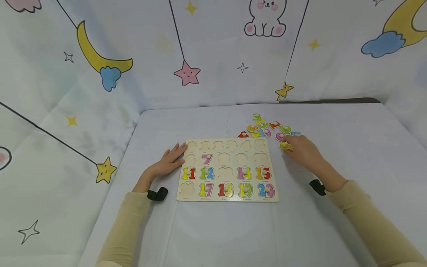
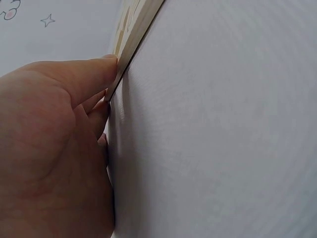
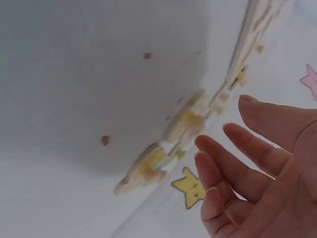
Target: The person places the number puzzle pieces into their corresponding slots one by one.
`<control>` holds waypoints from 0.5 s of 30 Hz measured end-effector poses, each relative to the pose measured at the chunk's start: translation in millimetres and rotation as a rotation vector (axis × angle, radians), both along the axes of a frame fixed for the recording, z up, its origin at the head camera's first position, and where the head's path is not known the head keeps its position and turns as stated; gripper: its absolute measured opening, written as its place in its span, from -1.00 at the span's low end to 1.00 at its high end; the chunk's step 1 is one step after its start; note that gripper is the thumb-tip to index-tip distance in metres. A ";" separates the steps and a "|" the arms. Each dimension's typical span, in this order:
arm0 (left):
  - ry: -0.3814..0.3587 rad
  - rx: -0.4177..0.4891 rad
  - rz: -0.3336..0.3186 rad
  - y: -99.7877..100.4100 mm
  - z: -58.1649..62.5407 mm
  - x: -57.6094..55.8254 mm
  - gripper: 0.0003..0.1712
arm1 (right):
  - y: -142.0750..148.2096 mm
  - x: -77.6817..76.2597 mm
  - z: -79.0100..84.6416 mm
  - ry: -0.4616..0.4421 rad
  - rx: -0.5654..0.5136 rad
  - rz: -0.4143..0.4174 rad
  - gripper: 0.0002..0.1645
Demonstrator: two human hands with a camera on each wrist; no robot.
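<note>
A wooden number puzzle board (image 1: 235, 181) lies flat on the table, with several coloured number pieces seated in its lower rows and a purple 7 (image 1: 207, 159) higher up. My left hand (image 1: 168, 162) rests at the board's left edge, fingers extended; in the left wrist view its thumb (image 2: 94, 74) touches the board's side. Beyond the board's far right corner, my right hand (image 1: 303, 150) hovers by a yellow number piece (image 1: 285, 146) and a pink one (image 1: 279, 137). In the right wrist view its fingers are loosely bent and apart from the pieces (image 3: 188, 119), holding nothing.
More loose number pieces lie in a cluster behind the board, among them a blue and pink 10 (image 1: 265, 132), a green 3 (image 1: 256, 117) and a red piece (image 1: 243, 134). The white-covered table (image 1: 227, 233) meets a patterned cloth backdrop (image 1: 220, 44) at its far edge.
</note>
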State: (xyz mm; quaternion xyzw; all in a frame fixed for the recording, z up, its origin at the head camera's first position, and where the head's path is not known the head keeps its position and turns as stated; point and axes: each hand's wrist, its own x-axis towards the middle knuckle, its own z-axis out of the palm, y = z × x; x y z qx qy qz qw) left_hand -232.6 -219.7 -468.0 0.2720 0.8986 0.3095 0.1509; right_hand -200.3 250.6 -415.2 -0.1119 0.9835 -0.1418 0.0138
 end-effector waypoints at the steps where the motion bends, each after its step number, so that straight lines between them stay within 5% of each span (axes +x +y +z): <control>1: -0.002 0.003 -0.001 0.2 0.2 0.2 -0.27 | 1.1 -1.7 -1.3 -0.009 0.011 -0.011 -0.47; 8: -0.009 0.011 -0.007 2.6 4.3 2.4 -0.27 | 3.7 -6.4 -11.2 -0.070 0.050 -0.035 -0.43; 15: -0.007 0.006 0.000 1.9 4.4 2.0 -0.26 | 5.1 -8.7 -15.4 -0.021 0.060 -0.013 -0.47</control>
